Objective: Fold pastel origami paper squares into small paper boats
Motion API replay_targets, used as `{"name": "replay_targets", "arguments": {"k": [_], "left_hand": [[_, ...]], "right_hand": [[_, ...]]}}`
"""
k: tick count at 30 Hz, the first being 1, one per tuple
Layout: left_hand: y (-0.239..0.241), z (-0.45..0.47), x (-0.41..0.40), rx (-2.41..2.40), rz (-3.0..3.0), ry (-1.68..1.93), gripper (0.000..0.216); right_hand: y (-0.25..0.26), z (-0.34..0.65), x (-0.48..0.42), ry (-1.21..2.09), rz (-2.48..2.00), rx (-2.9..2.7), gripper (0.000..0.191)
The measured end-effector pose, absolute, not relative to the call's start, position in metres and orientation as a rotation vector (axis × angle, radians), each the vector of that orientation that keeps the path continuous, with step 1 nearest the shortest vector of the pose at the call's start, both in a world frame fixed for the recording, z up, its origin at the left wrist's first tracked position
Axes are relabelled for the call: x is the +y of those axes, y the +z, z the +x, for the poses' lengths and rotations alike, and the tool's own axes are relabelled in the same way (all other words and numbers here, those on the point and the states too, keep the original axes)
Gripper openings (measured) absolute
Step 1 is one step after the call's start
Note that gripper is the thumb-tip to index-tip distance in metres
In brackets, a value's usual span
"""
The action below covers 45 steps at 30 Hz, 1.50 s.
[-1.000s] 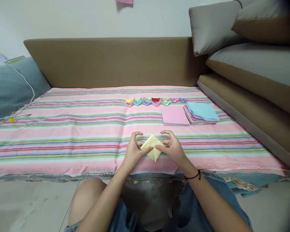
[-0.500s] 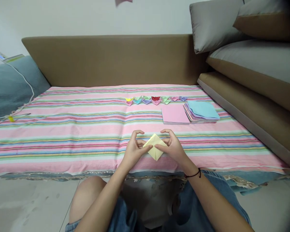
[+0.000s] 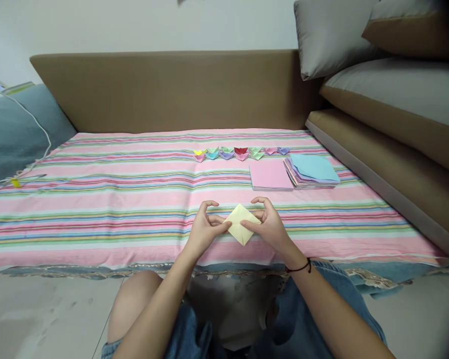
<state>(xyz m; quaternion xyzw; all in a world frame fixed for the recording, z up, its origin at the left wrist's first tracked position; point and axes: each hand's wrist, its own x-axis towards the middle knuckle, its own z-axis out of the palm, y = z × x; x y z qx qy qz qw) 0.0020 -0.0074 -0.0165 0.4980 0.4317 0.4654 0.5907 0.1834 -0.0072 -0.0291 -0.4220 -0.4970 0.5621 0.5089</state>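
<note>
A pale yellow folded paper (image 3: 241, 234), diamond-shaped with one point toward me, is held just above the striped cloth. My left hand (image 3: 206, 227) pinches its left corner between thumb and fingers, index finger curled up clear of it. On the other side my right hand (image 3: 271, 227) grips the right part, its thumb lying across the front face. A short slit or crease runs up from the bottom point. The fingers behind the paper are partly hidden.
Small folded paper boats (image 3: 241, 153) in several colours stand in rows farther back. Nearer lie a pink paper stack (image 3: 271, 175) and a blue-topped paper stack (image 3: 314, 169). Cushions (image 3: 396, 94) pile up at the right. A white cable (image 3: 41, 127) runs along the left.
My left thumb has slid outward to the paper's left corner, uncovering more of its face. The paper has shifted slightly to the right, still between both hands.
</note>
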Motion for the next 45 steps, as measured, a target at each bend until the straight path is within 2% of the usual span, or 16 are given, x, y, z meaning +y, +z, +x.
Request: {"name": "replay_targets", "arguments": {"k": [13, 18, 24, 34, 45], "left_hand": [[-0.006, -0.004, -0.006, 0.837, 1.038, 0.983, 0.055], [-0.006, -0.002, -0.009, 0.853, 1.039, 0.992, 0.047], [-0.022, 0.009, -0.01, 0.941, 1.119, 1.026, 0.056], [-0.022, 0.019, -0.012, 0.956, 1.075, 1.193, 0.056], [-0.027, 0.018, -0.01, 0.976, 1.094, 1.186, 0.057]], "right_hand": [[-0.026, 0.186, -0.006, 1.333, -1.037, -1.163, 0.057], [-0.029, 0.184, -0.007, 1.334, -1.028, -1.165, 0.057], [-0.032, 0.178, -0.011, 1.38, -1.004, -1.19, 0.056], [-0.033, 0.175, -0.01, 1.372, -0.983, -1.171, 0.06], [-0.035, 0.173, -0.012, 1.295, -1.027, -1.224, 0.053]]}}
